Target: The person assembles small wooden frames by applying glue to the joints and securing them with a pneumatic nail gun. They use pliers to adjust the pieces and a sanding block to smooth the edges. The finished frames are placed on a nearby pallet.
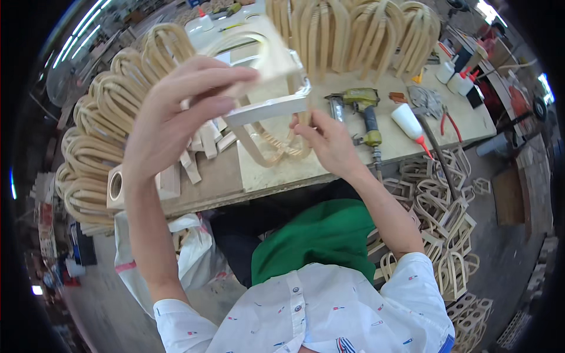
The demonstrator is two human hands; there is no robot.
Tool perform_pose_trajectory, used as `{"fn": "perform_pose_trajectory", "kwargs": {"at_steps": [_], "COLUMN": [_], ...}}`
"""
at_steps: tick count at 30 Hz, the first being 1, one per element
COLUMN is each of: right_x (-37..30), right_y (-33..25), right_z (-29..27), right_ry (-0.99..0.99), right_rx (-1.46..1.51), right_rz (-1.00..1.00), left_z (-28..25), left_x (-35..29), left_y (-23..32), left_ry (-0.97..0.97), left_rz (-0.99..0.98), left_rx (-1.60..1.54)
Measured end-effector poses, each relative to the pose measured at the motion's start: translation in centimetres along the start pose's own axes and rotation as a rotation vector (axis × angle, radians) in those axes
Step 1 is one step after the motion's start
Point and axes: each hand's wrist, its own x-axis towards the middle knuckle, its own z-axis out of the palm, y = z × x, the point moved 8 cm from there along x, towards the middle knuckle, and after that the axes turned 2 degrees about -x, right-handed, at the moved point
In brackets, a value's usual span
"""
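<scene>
Both hands grip wooden frame piece (268, 88): left hand (170, 117) clenched on top, right hand (329, 141) seemingly pinching lower edge.

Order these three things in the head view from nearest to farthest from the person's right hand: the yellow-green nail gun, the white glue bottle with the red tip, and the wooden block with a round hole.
From the right hand:
1. Nail gun, just to its right on the bench.
2. White glue bottle, farther right, past the nail gun.
3. Wooden block with a round hole, far left, at the bench's near edge.

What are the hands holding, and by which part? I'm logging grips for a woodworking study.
Both grip one bent-wood frame: the left hand clasps its flat upper panel, while the right hand pinches the lower right end of its straight crossbar.
</scene>
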Motion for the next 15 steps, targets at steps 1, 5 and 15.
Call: {"fn": "perform_pose_trajectory", "kwargs": {"at_steps": [1, 5, 15], "right_x": [0.0, -0.2, -0.3], "right_y": [0.1, 0.0, 0.0], "right_z": [0.0, -0.3, -0.4], "right_ry": [-0.01, 0.023, -0.004], "right_rx": [-0.031, -0.062, -0.092], "right_rz": [0.008, -0.048, -0.051], "left_z": [1.3, 3.4, 4.1], "left_x": [1.0, 2.8, 2.7], "left_y": [0.3, -1.9, -2.6], "left_ry": [-0.121, -0.238, -0.257], "left_rz": [0.004, -0.051, -0.099], "left_rx": [0.016, 0.044, -0.002]}}
